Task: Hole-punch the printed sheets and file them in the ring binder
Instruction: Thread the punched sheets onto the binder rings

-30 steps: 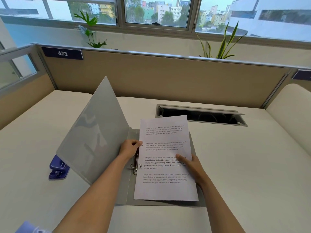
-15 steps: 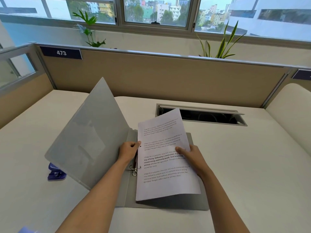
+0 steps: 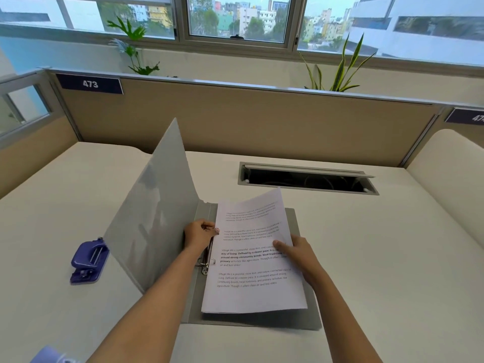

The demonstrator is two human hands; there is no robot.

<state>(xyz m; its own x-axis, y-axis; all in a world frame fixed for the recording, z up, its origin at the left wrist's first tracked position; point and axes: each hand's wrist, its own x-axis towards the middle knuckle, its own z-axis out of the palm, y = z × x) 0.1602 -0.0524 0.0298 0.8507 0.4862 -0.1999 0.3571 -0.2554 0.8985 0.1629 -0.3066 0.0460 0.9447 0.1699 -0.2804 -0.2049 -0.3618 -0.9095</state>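
Note:
A grey ring binder (image 3: 309,320) lies open on the desk, its front cover (image 3: 154,221) standing upright on the left. The metal rings (image 3: 207,263) show at the spine. Printed sheets (image 3: 251,265) are held over the binder's right half, their right side lifted and tilted. My left hand (image 3: 200,235) pinches the sheets' left edge by a punched hole, just above the rings. My right hand (image 3: 296,254) grips the sheets' right edge, thumb on top. A purple hole punch (image 3: 89,262) sits on the desk left of the cover.
A recessed cable tray (image 3: 306,178) opens in the desk behind the binder. A beige partition (image 3: 248,121) closes the back, with plants and windows beyond. A rounded cream divider (image 3: 453,163) stands at the right. A pale purple object (image 3: 52,355) peeks in at the bottom left.
The sheets went from lying flat on the binder to being lifted and tilted at the right. My right hand shifted from resting on the page to gripping its right edge.

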